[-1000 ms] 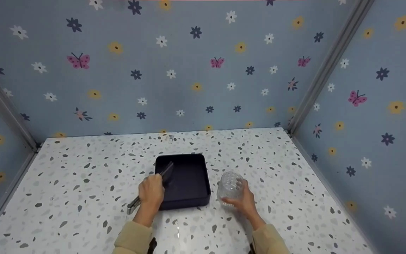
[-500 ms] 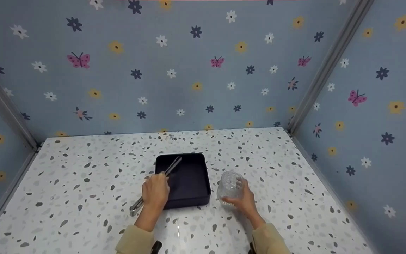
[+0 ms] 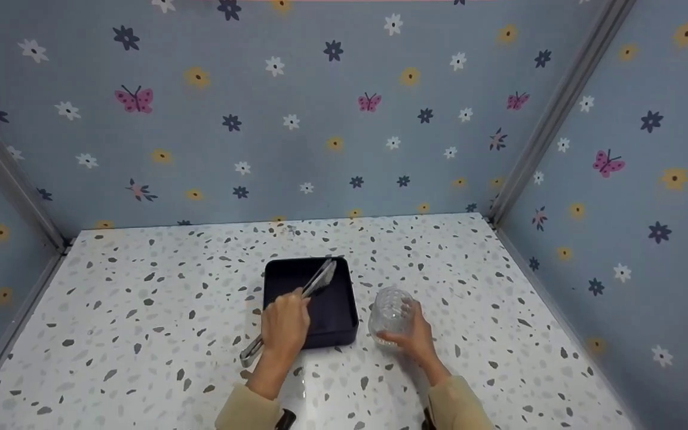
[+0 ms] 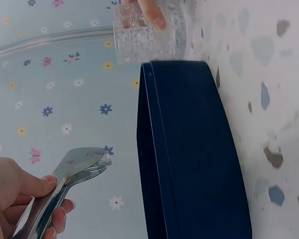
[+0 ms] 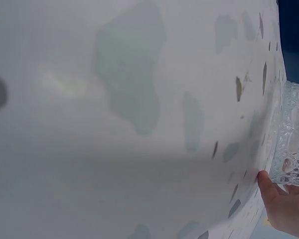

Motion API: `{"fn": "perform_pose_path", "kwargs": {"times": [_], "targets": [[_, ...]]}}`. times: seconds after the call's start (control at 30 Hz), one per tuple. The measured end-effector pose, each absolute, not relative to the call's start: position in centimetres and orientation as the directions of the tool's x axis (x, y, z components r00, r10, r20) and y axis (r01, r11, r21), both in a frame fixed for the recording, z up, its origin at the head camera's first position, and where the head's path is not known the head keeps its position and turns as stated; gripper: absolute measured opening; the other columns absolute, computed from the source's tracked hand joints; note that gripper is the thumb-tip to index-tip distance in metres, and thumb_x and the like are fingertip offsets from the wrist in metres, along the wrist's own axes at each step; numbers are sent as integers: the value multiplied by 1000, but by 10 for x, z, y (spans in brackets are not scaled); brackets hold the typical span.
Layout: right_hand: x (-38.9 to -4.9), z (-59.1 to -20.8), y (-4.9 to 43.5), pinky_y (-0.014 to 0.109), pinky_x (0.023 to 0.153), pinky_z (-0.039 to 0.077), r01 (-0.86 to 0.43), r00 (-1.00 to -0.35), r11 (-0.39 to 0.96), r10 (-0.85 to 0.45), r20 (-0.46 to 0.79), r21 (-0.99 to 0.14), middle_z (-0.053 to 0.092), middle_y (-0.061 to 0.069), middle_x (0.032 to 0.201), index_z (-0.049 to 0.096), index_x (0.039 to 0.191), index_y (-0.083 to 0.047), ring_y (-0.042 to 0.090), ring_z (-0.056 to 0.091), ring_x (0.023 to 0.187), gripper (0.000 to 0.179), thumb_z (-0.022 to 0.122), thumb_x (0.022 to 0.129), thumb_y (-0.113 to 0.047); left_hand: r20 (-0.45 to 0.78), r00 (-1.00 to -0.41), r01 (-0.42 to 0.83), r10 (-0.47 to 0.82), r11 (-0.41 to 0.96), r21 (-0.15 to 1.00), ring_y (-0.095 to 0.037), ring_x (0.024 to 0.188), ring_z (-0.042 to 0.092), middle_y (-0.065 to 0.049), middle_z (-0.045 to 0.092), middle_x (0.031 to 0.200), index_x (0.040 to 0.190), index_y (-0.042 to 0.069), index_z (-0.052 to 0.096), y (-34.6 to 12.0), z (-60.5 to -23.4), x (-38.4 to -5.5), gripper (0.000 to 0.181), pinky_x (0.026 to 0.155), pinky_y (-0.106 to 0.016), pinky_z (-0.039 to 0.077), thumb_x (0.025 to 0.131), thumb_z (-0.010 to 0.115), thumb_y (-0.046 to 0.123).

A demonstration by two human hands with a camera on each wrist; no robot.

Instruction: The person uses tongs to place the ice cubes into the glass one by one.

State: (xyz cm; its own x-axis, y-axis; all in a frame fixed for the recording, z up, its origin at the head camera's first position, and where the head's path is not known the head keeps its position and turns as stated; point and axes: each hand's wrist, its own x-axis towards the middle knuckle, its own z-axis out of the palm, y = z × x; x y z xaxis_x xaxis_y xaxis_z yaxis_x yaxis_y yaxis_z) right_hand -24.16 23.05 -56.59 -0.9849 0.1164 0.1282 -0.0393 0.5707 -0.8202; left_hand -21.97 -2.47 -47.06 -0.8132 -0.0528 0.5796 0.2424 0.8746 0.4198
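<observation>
My left hand (image 3: 285, 325) grips metal tongs (image 3: 319, 278), which slant over the dark navy square box (image 3: 333, 339). In the left wrist view, the tips of the tongs (image 4: 82, 163) are close together, above the box's open side. A small clear glint shows at those tips; whether it is a separate piece I cannot tell. To the right of the box stands a clear, bumpy-patterned glass (image 3: 389, 313). My right hand (image 3: 414, 337) holds this glass from its right side, thumb at the front and fingers behind. Most of the box's inside looks dark.
The white speckled table (image 3: 159, 316) carries the box and the glass. A blue flowered back wall (image 3: 296, 155) closes off the far edge, with a similar side wall (image 3: 613, 239) on the right.
My left hand has moved to the right with the tongs, whose tips have travelled from the box's left part to its far right part. My right hand stays on the glass.
</observation>
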Motion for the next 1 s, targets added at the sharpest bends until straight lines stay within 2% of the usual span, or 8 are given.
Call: {"fn": "perform_pose_path", "kwargs": {"times": [0.4, 0.67, 1.0], "targets": [[-242, -566, 231, 47, 91, 34, -39, -984, 597, 116, 134, -801, 45, 18, 127, 34, 127, -9, 36, 44, 112, 91, 84, 54, -32, 609, -793, 309, -23, 846, 434, -30, 53, 59, -13, 64, 70, 84, 2, 66, 6, -466, -215, 14, 43, -38, 43, 75, 68, 11], [-242, -566, 230, 45, 92, 34, -35, -984, 569, 125, 129, -821, 45, 17, 127, 35, 128, -9, 34, 44, 112, 93, 85, 52, -29, 635, -773, 359, 14, 834, 419, -29, 54, 60, -11, 65, 71, 86, 2, 67, 26, -462, -216, 15, 44, -38, 44, 74, 68, 12], [-242, -567, 229, 45, 93, 33, -50, -981, 563, 129, 147, -825, 45, 19, 126, 35, 127, -7, 35, 44, 112, 93, 85, 52, -30, 658, -751, 384, 62, 851, 358, -27, 50, 58, -8, 61, 63, 76, 6, 64, 48, -457, -219, 9, 42, -37, 43, 73, 68, 14]]}}
